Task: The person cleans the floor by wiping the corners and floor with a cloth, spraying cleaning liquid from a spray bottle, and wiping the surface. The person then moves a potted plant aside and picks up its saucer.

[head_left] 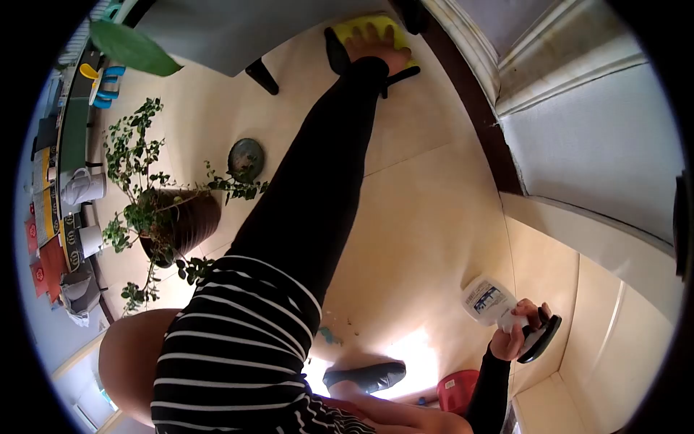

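At the top, my left hand (377, 48) lies with its fingers spread on a yellow cloth (356, 27), pressed flat on the tiled floor beside a black leg of furniture. A dark piece shows at each side of the cloth. At the lower right, my right hand (519, 334) is wrapped round the neck of a spray bottle (489, 299). The bottle is white and translucent with a blue and white label, and its black trigger head points to the right.
A potted plant (189, 219) and a round dark dish (246, 159) stand on the floor at the left. A shelf with boxes and a watering can (85, 186) lines the left edge. My shoe (370, 377) and a red object (457, 390) are at the bottom. Door trim borders the right.
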A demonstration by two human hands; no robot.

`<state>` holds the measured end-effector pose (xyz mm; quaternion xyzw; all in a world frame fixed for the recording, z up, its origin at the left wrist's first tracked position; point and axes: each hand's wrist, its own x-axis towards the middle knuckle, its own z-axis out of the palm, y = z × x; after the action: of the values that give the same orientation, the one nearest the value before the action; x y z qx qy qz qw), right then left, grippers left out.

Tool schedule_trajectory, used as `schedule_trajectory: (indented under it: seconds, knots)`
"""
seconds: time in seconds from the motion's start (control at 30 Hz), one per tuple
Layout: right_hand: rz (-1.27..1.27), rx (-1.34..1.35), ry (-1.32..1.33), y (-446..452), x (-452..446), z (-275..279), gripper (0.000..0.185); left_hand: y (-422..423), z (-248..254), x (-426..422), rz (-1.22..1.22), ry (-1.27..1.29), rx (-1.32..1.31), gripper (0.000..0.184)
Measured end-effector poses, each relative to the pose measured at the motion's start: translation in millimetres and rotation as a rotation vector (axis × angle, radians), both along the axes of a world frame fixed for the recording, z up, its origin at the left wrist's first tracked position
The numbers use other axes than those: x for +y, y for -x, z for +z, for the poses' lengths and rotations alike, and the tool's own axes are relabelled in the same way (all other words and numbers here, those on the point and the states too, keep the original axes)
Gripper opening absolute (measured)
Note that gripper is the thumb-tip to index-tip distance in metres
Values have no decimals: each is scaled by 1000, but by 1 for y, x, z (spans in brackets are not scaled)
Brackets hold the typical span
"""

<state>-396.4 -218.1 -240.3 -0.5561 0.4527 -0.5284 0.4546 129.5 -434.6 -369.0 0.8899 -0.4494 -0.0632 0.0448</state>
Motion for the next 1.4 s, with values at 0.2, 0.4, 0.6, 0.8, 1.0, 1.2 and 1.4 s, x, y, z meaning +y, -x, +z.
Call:
schedule_trajectory:
  seconds: [0.2, 0.4, 0.6, 0.8, 1.0, 1.2, 1.4]
  knots:
    - [-46, -63, -8, -6, 1, -1, 61, -24, 45, -18, -75, -71, 146, 75]
    - [0, 24, 87, -12, 2, -4, 64, -60, -1, -91, -299, -561, 24, 79]
    - [-162, -17, -46, -15, -2, 6, 67, -18, 21, 8, -416, -141, -5, 74]
    - [-152, 6, 10, -11, -3, 2, 67, -66, -21, -96, -307, -319, 234, 60]
    - [-111, -28, 54, -13, 1, 1, 63, -30, 8, -33, -401, -90, -61, 63]
    - [-109, 33, 3, -12, 4, 4, 65, -75, -7, -63, -366, -100, -74, 60]
    - [-61, 5, 67, -14, 4, 2, 65, -75, -48, -93, -255, -33, -52, 66]
